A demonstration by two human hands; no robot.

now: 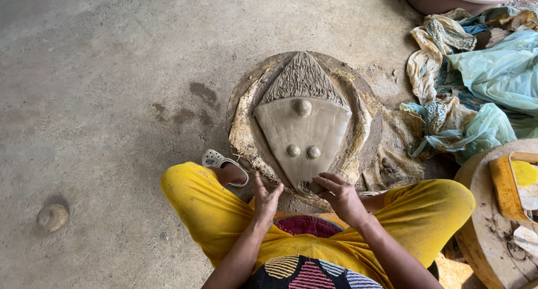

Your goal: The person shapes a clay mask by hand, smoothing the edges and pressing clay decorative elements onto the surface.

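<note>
From the head view, a wet grey clay slab lies flat on a round board on the concrete floor, just ahead of both hands. It is shield-shaped: a scored, ridged triangle on top, a smooth body with three small balls below. The right hand rests its curled fingers on the slab's lower tip, gripping nothing. The left hand hovers just beside that tip, fingers loosely spread, empty. Fraying sacking lines the board.

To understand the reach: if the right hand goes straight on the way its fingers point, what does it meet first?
The right hand points up-left; its fingertips already seem to touch the lower tip of the clay shield-shaped relief, so it meets that clay first.
</note>
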